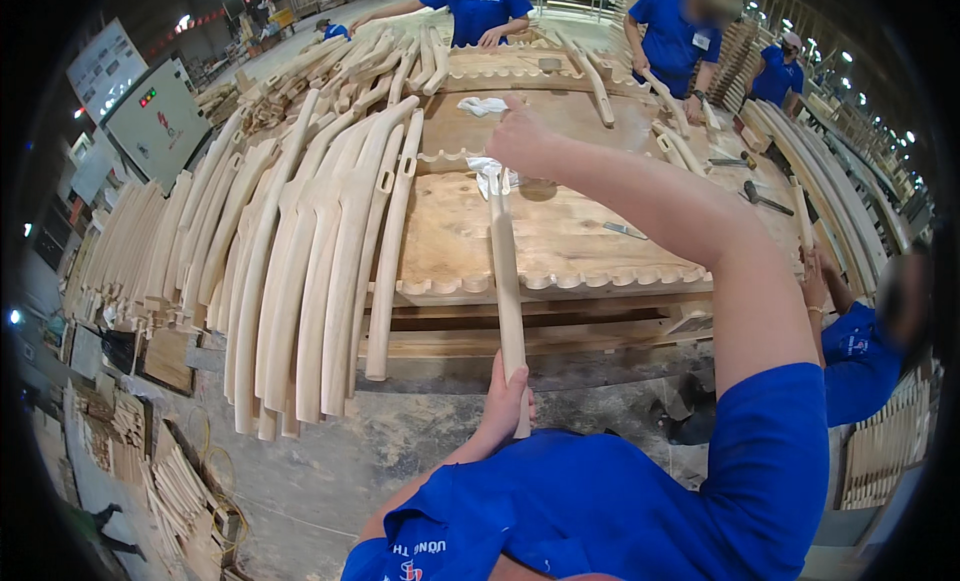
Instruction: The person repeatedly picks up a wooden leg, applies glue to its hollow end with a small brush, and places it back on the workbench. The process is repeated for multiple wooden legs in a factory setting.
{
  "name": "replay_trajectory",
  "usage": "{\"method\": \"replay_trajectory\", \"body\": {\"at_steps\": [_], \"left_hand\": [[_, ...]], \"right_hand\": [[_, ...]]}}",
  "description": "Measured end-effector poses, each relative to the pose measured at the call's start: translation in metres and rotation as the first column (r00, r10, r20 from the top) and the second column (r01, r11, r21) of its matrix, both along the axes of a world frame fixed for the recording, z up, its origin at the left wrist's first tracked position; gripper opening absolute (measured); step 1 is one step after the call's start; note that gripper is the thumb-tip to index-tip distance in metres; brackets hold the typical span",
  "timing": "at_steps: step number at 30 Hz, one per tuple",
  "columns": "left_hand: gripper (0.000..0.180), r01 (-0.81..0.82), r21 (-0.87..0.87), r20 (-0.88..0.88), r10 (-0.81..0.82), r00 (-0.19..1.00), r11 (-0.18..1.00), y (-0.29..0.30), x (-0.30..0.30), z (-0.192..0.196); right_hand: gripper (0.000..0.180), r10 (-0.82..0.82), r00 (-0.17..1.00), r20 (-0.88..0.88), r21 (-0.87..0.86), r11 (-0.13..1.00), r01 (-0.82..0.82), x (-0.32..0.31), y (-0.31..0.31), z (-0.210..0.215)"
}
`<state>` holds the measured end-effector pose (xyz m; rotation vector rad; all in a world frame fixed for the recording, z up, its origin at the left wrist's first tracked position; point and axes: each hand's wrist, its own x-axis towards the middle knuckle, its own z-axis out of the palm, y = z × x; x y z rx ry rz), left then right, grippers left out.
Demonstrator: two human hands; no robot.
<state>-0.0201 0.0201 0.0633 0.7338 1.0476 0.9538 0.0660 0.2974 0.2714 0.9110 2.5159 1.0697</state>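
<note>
My left hand (507,401) is wrapped round the near end of a pale wooden chair leg (506,271). The leg points away from me, its far part lying across the scalloped edge of a wooden workbench (440,226). Over the leg's slotted far end, my right hand (520,141) is raised with its fingers closed. What it holds, if anything, is hidden. A crumpled white cloth (481,168) lies under the leg's far tip. Just beyond my right hand is a second white cloth (483,106).
Many similar wooden legs (330,271) are stacked on the left. On the bench's right are a hammer (765,197) and a flat metal tool (625,230). Co-workers in blue shirts stand across the bench (680,36) and at my right (865,356). A control cabinet (155,121) stands far left.
</note>
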Motion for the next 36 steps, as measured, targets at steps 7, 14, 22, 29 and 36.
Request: {"method": "replay_trajectory", "body": {"at_steps": [7, 14, 22, 29, 36], "left_hand": [[0.054, -0.011, -0.004, 0.028, 0.011, 1.0, 1.0, -0.001, 0.0, -0.006], [0.05, 0.001, -0.023, 0.004, 0.0, 1.0, 1.0, 0.002, 0.0, -0.009], [0.047, -0.007, -0.057, 0.029, 0.009, 1.0, 0.998, 0.003, 0.003, -0.009], [0.04, -0.013, -0.074, 0.01, 0.014, 1.0, 0.997, 0.003, 0.002, -0.012], [0.037, -0.027, -0.022, -0.035, 0.026, 0.999, 0.999, 0.0, 0.0, -0.019]], "right_hand": [[0.009, 0.014, 0.996, -0.091, 0.13, 0.992, -0.002, 0.002, 0.005, -0.002], [0.011, 0.11, 0.977, -0.182, 0.184, 0.98, -0.076, 0.023, 0.013, -0.008], [0.012, 0.14, 0.716, -0.684, 0.124, 0.989, -0.075, 0.102, 0.022, -0.024], [0.023, -0.372, 0.304, -0.877, -0.414, 0.906, -0.087, 0.128, 0.004, -0.093], [0.024, -0.414, 0.288, -0.864, -0.444, 0.894, -0.049, 0.112, 0.011, -0.101]]}}
